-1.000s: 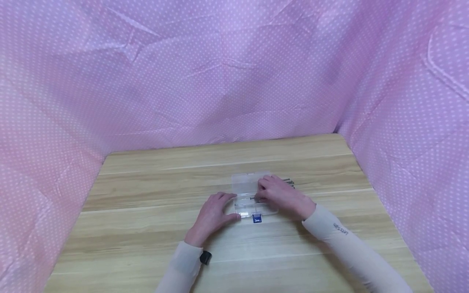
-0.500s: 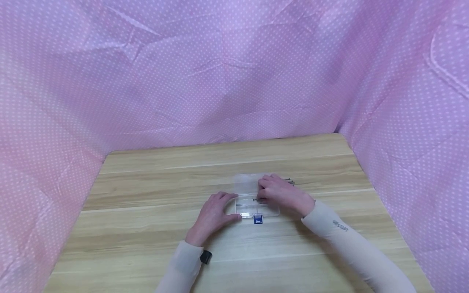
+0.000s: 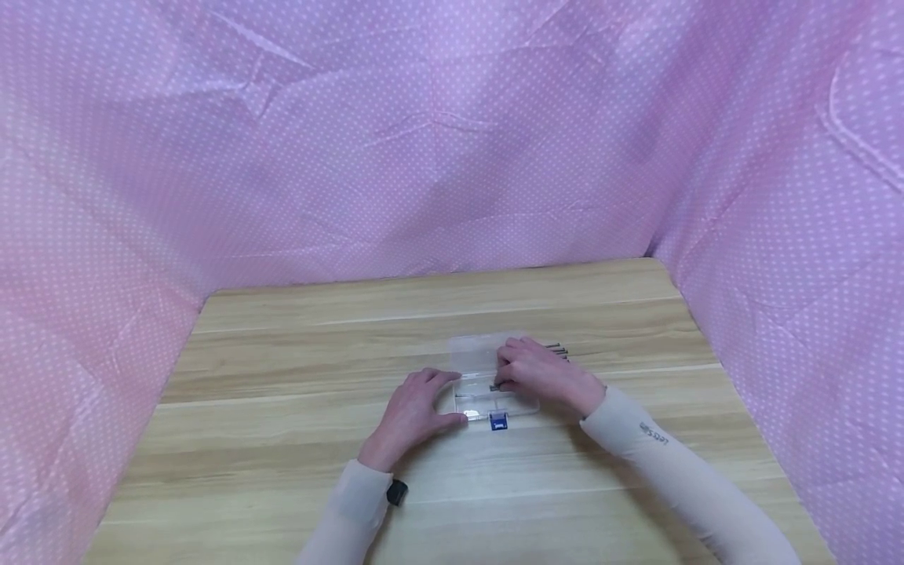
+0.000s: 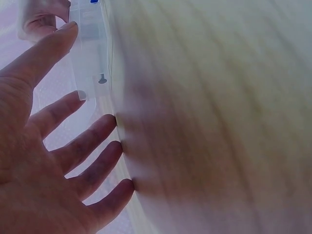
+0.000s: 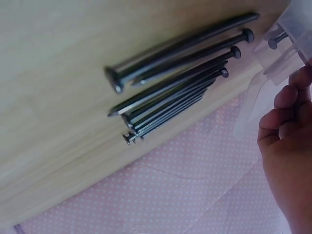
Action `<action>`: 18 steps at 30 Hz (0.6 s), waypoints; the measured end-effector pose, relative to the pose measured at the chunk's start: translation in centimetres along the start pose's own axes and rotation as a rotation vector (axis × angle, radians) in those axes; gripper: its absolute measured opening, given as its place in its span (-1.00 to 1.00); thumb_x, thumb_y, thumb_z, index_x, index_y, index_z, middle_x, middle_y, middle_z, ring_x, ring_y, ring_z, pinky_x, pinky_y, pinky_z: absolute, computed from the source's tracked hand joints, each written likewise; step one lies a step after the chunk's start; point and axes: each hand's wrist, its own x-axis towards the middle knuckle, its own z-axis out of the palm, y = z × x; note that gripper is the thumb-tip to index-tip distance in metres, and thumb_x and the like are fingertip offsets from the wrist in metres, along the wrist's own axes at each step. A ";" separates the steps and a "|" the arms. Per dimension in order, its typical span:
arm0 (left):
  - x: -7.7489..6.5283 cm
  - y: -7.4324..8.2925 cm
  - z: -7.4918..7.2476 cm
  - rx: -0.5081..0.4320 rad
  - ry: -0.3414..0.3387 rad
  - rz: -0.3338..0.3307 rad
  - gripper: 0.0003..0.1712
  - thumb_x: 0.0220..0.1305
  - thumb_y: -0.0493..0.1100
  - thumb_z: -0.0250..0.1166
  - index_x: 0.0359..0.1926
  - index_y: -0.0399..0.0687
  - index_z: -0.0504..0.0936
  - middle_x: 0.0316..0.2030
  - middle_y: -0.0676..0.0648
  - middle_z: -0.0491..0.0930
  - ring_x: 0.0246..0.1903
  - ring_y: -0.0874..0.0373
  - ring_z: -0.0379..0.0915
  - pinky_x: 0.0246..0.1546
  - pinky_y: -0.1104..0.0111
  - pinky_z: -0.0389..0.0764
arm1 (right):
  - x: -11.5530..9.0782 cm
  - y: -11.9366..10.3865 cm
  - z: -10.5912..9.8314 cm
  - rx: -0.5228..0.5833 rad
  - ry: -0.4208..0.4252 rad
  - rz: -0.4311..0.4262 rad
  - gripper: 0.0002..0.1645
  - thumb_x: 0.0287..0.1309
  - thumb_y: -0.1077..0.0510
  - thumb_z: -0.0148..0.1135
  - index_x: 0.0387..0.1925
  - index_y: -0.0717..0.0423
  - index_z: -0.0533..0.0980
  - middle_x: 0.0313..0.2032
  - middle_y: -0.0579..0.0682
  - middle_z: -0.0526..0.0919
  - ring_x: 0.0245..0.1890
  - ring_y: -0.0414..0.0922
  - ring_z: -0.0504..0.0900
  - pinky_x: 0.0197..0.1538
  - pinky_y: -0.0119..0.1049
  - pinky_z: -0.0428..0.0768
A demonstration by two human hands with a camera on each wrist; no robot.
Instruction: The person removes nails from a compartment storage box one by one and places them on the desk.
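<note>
A clear plastic compartment box (image 3: 476, 414) lies on the table with its lid (image 3: 469, 355) folded back. My left hand (image 3: 413, 412) holds its left end between thumb and index finger, the other fingers spread. Curled at the box's right half, my right hand (image 3: 540, 370) pinches a nail (image 3: 494, 388), whose head shows by the fingertips while the rest is hidden. In the left wrist view another nail (image 4: 102, 78) lies in the box near its left end. Several dark nails (image 5: 170, 90) lie side by side on the table, beyond my right hand.
A blue tag or latch (image 3: 498, 421) sits at the front edge of the box. The wood-grain table (image 3: 297, 369) is bordered by pink dotted cloth (image 3: 424, 157) at the back and sides. A black band (image 3: 397, 493) is at my left wrist.
The box has shifted slightly right. The nail at my right fingertips has moved a little right and toward the box's front. Both hands keep nearly the same place.
</note>
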 end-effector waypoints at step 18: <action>0.2 -0.1 -0.1 0.002 -0.014 -0.008 -0.20 0.13 0.23 0.55 0.34 0.07 0.58 0.20 -0.13 0.56 0.20 -0.11 0.45 0.21 -0.06 0.50 | -0.4 -0.1 0.2 0.041 0.060 -0.020 -0.94 0.30 0.17 0.39 -0.20 -0.01 0.67 -0.23 -0.15 0.55 -0.15 -0.14 0.51 0.07 -0.21 0.57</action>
